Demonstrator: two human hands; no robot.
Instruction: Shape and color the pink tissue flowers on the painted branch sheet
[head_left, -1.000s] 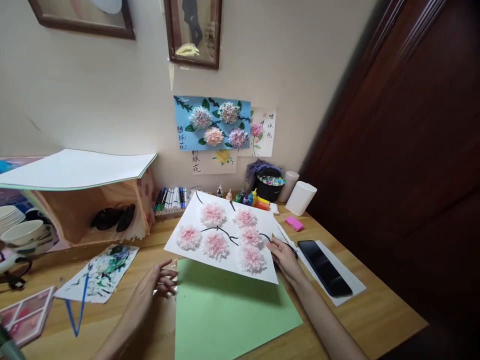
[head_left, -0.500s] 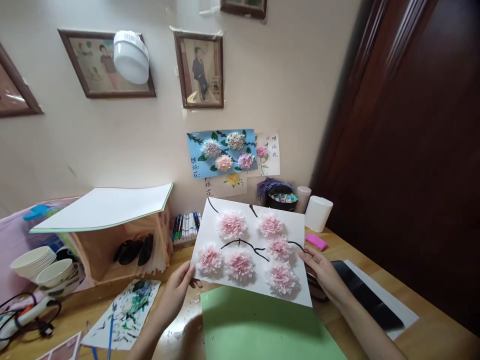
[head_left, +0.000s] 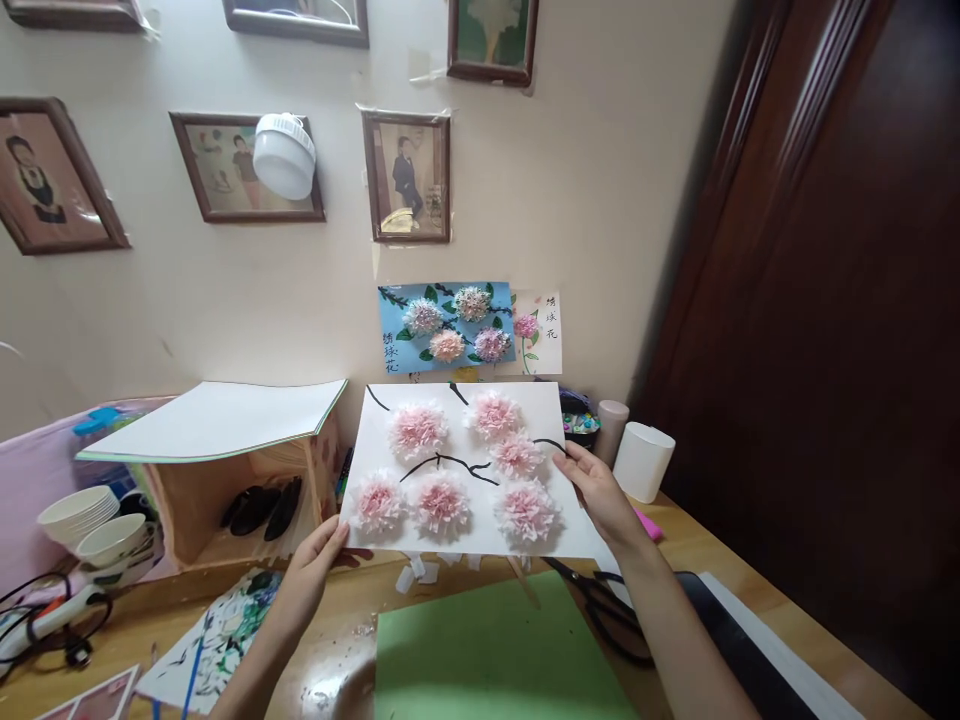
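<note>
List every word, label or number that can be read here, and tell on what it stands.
"绣球花": blue flower picture, left edge.
"绣球花": white drawing beside it, right side.
Paper just below blue: characters mostly hidden, unreadable.
Held flower sheet: no writing seen.

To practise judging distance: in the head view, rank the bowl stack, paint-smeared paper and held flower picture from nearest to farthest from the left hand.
1. Held flower picture: pinched at lower-left corner
2. Paint-smeared paper: lower left
3. Bowl stack: far left
</note>
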